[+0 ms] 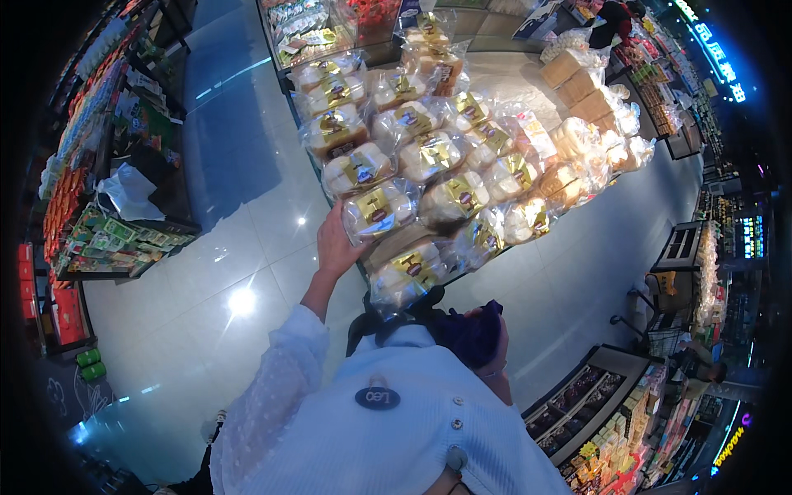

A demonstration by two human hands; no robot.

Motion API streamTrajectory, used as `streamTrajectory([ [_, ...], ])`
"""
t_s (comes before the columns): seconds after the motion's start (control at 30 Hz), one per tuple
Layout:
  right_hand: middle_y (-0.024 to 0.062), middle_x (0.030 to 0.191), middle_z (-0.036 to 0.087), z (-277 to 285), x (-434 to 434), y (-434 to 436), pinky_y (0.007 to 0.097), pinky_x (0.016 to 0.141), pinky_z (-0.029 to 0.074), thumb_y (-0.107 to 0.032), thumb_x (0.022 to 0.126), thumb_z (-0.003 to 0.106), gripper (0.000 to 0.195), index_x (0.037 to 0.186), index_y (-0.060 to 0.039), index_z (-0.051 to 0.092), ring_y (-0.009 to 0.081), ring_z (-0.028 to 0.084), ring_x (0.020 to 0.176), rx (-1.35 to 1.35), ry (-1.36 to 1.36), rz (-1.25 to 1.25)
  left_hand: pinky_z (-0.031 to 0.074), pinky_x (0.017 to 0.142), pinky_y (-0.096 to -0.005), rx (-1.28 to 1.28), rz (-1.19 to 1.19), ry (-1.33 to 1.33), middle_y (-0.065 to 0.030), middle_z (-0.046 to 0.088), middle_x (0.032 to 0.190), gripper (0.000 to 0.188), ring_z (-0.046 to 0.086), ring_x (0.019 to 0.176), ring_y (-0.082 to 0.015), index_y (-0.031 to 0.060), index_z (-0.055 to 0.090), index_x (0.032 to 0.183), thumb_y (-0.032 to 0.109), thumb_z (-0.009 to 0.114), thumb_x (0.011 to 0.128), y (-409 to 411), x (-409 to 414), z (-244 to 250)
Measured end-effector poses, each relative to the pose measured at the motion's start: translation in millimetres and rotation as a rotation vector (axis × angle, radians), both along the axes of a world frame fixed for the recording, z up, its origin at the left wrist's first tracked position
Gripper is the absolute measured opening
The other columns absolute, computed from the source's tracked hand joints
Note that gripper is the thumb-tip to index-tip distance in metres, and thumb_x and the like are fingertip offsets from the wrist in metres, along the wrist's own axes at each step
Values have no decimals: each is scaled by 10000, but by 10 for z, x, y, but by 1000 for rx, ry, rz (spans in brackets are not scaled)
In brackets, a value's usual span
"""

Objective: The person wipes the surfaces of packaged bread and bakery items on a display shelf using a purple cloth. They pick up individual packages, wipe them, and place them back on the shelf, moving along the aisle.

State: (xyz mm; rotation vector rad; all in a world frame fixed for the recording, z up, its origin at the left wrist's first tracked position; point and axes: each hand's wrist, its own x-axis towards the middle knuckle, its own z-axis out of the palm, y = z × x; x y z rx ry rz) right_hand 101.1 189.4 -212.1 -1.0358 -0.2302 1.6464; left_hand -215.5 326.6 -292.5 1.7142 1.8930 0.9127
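My left hand (337, 241) grips the left end of a clear-wrapped pack of bread (378, 213) with a gold label, at the left edge of a display table. Another wrapped bread pack (408, 272) lies at the near corner, closest to my body. Rows of similar packs, such as a bread pack (433, 154), cover the middle of the table. Low on the right, beside my torso, my right hand (500, 343) is closed around a dark purple cloth (470, 334); part of its fingers is hidden by the cloth.
Brown wrapped loaves (581, 86) and bagged rolls (575, 142) stand at the table's right side. A shelf of packaged goods (117, 241) is across the aisle to the left. A display case (575, 396) stands at lower right, with a shopping cart (665, 337) beyond it.
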Motion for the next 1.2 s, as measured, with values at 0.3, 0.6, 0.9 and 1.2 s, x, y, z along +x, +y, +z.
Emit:
streamTrajectory([
  [0.3, 152, 931, 620, -30, -31, -12, 341, 856, 468, -356, 951, 389, 422, 987, 25, 567, 238, 604, 889, -12, 101, 15, 205, 1085, -481, 288, -144, 219, -175, 332, 1392, 757, 309, 1290, -332, 55, 284, 1404, 346, 639, 802, 183, 268, 520],
  [0.6, 164, 892, 631, -186, 22, -49, 418, 859, 489, -320, 930, 441, 363, 938, 11, 590, 283, 607, 881, -64, 66, -69, 210, 1079, -503, 161, -289, 250, -166, 373, 1369, 733, 355, 1258, -341, 46, 352, 1362, 398, 643, 790, 155, 329, 618],
  [0.9, 149, 897, 646, -171, 26, -21, 446, 840, 507, -291, 925, 458, 328, 925, -2, 612, 297, 618, 894, -148, 318, -117, 323, 1004, -501, -166, -417, 544, -197, 378, 1328, 1087, 414, 1194, -360, 185, 142, 1459, 379, 786, 605, -577, 1127, 273],
  [1.2, 167, 926, 633, -164, 113, -118, 412, 891, 487, -310, 947, 400, 383, 998, 20, 588, 284, 608, 934, -54, 376, -177, 443, 891, -426, -190, -303, 324, -168, 485, 1156, 1049, 489, 1091, -348, 123, 182, 1434, 227, 779, 579, -129, 726, 477],
])
